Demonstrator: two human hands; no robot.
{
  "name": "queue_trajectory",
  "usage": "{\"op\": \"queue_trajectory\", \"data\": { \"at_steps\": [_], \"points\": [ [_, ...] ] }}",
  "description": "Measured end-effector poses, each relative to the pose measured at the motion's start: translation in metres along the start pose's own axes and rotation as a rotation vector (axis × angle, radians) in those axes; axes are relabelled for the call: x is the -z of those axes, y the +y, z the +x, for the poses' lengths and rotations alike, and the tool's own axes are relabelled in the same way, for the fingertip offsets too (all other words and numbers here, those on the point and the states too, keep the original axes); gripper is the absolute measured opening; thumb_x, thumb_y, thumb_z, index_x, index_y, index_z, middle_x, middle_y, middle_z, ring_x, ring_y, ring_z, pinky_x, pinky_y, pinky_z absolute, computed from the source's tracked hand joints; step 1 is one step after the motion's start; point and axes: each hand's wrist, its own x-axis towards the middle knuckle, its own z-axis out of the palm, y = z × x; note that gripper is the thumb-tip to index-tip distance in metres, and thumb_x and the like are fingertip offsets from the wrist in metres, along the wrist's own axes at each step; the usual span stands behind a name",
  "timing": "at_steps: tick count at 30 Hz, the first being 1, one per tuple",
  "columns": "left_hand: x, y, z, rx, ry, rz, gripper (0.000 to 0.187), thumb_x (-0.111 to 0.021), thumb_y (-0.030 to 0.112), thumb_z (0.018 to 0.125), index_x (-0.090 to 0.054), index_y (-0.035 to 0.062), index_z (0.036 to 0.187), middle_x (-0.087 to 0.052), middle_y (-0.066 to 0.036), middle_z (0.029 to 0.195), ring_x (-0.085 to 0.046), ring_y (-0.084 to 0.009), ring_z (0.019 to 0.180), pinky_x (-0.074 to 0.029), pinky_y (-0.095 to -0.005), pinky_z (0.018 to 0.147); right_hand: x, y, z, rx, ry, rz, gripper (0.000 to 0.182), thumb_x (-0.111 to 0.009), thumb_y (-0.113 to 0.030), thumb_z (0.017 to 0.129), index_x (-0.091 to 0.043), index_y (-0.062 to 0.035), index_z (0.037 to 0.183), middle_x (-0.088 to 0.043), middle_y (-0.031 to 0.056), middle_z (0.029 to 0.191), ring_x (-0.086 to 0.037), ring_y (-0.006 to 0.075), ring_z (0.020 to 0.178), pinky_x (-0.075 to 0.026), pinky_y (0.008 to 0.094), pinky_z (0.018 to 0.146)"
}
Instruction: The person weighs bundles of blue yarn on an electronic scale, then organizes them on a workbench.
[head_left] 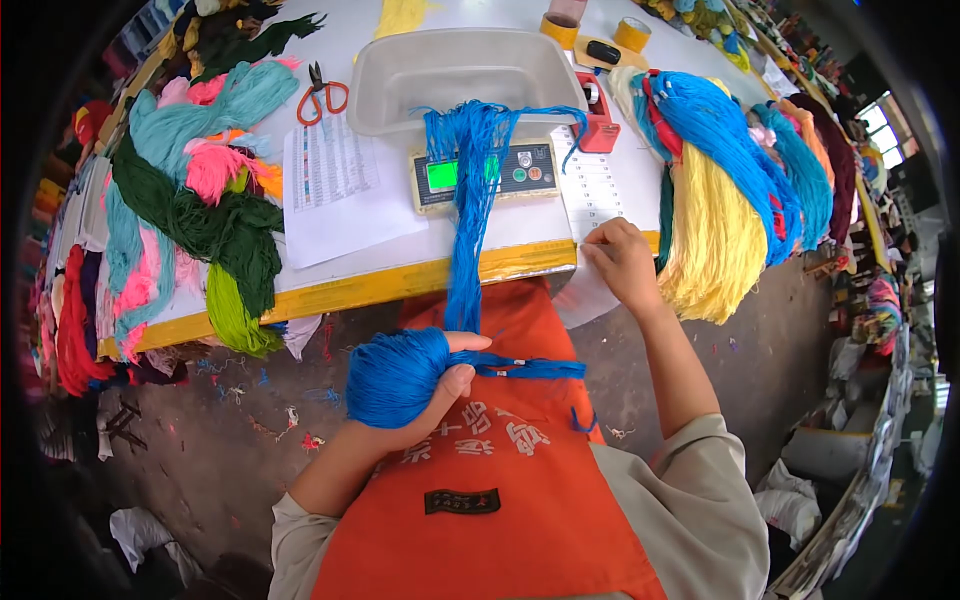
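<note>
My left hand (450,385) is closed around a hank of bright blue yarn (395,378) in front of the apron. Two small pale bands show on the thin blue strands sticking out to its right. More blue yarn (468,235) runs from the hank up across the scale (535,172) and over the rim of a grey plastic tub (395,85), partly covering the green display. At the table's front edge, my right hand (622,262) pinches the lower part of a white label sheet (592,190). Whether a single label is between the fingertips cannot be made out.
Red-handled scissors (322,98) and a printed paper (335,190) lie left of the scale. Yarn hanks in teal, pink and dark green (215,205) drape over the left side. Blue and yellow hanks (715,190) hang at right, near a red tape dispenser (598,125).
</note>
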Motion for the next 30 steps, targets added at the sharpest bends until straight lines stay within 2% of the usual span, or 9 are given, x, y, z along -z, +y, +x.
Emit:
{"op": "queue_trajectory", "data": {
  "at_steps": [2, 6, 10, 13, 14, 17, 20, 26, 30],
  "points": [
    [0.0, -0.002, 0.0, -0.008, -0.011, 0.013, 0.024, -0.056, 0.012, 0.098, -0.063, 0.0067, 0.121, -0.064, -0.003, 0.076, -0.062, -0.0117, 0.068, -0.048, -0.0257, 0.064, -0.001, -0.001, 0.002, -0.193, -0.028, 0.277, 0.01, -0.07, -0.003, 0.079, -0.065, 0.0013, 0.087, -0.062, 0.0132, 0.087, -0.062, 0.0263, 0.077, -0.05, 0.0329, 0.069],
    [0.0, -0.005, -0.001, -0.03, -0.023, 0.034, 0.026, -0.056, 0.012, 0.099, -0.062, 0.0064, 0.123, -0.063, -0.003, 0.076, -0.061, -0.0116, 0.068, -0.048, -0.0256, 0.064, -0.009, 0.007, 0.004, -0.266, -0.047, 0.23, 0.008, -0.068, -0.004, 0.081, -0.064, 0.0024, 0.084, -0.062, 0.0138, 0.087, -0.063, 0.0245, 0.072, -0.05, 0.0331, 0.068],
    [0.001, -0.002, -0.002, 0.002, -0.009, 0.016, 0.027, -0.056, 0.012, 0.098, -0.06, 0.0051, 0.124, -0.063, -0.003, 0.076, -0.062, -0.0114, 0.069, -0.048, -0.0257, 0.064, -0.024, 0.02, 0.005, -0.226, 0.304, 0.055, 0.012, -0.066, -0.01, 0.084, -0.064, 0.0014, 0.087, -0.062, 0.0134, 0.08, -0.064, 0.0228, 0.071, -0.051, 0.0333, 0.064],
    [0.003, -0.004, -0.002, 0.0, 0.03, 0.012, 0.03, -0.056, 0.011, 0.097, -0.057, 0.0033, 0.127, -0.063, -0.003, 0.075, -0.062, -0.0105, 0.069, -0.048, -0.0253, 0.064, -0.018, 0.016, 0.003, -0.69, 0.547, 0.746, 0.011, -0.062, -0.012, 0.093, -0.058, -0.0013, 0.093, -0.055, 0.0039, 0.079, -0.053, 0.0134, 0.073, -0.045, 0.0255, 0.072],
    [0.003, -0.002, -0.001, 0.036, 0.037, -0.067, 0.032, -0.057, 0.01, 0.097, -0.056, 0.0025, 0.128, -0.063, -0.003, 0.075, -0.061, -0.01, 0.069, -0.049, -0.025, 0.064, -0.008, -0.017, 0.002, -0.577, 0.532, 0.667, 0.01, -0.062, -0.008, 0.092, -0.056, -0.0018, 0.096, -0.053, 0.0044, 0.085, -0.051, 0.0138, 0.077, -0.043, 0.0241, 0.076],
    [0.008, 0.002, 0.006, 0.091, -0.038, -0.285, 0.043, -0.055, 0.009, 0.098, -0.043, 0.0014, 0.138, -0.064, -0.006, 0.078, -0.057, -0.0086, 0.064, -0.046, -0.0228, 0.06, 0.005, -0.098, -0.007, 0.162, 0.315, 0.525, 0.013, -0.063, 0.003, 0.085, -0.057, -0.0024, 0.095, -0.055, 0.0109, 0.096, -0.053, 0.0225, 0.087, -0.044, 0.0308, 0.08],
    [0.01, 0.0, 0.01, 0.084, -0.11, -0.536, 0.056, -0.052, 0.016, 0.1, -0.028, 0.0, 0.148, -0.063, -0.008, 0.081, -0.051, -0.0071, 0.06, -0.043, -0.0207, 0.057, 0.007, -0.145, -0.011, 0.484, 0.143, 0.576, 0.016, -0.068, -0.002, 0.081, -0.064, -0.0088, 0.094, -0.056, 0.0098, 0.102, -0.054, 0.026, 0.09, -0.043, 0.0368, 0.082],
    [0.02, -0.002, 0.0, 0.136, -0.052, -0.539, 0.058, -0.052, 0.01, 0.097, -0.029, 0.0006, 0.149, -0.064, -0.006, 0.08, -0.051, -0.0061, 0.06, -0.042, -0.0209, 0.057, -0.019, -0.162, -0.006, 0.603, 0.0, 0.582, 0.015, -0.071, -0.003, 0.08, -0.069, -0.0127, 0.092, -0.054, 0.0069, 0.109, -0.053, 0.0244, 0.094, -0.042, 0.0363, 0.081],
    [0.022, -0.005, -0.002, 0.156, 0.008, -0.453, 0.06, -0.053, 0.006, 0.094, -0.03, 0.0008, 0.149, -0.064, -0.003, 0.077, -0.053, -0.0058, 0.061, -0.044, -0.0214, 0.058, -0.03, -0.164, -0.01, 0.455, -0.061, 0.729, 0.018, -0.071, -0.004, 0.083, -0.067, -0.0097, 0.099, -0.047, 0.0137, 0.125, -0.053, 0.0252, 0.101, -0.046, 0.0352, 0.086]
  ]
}}
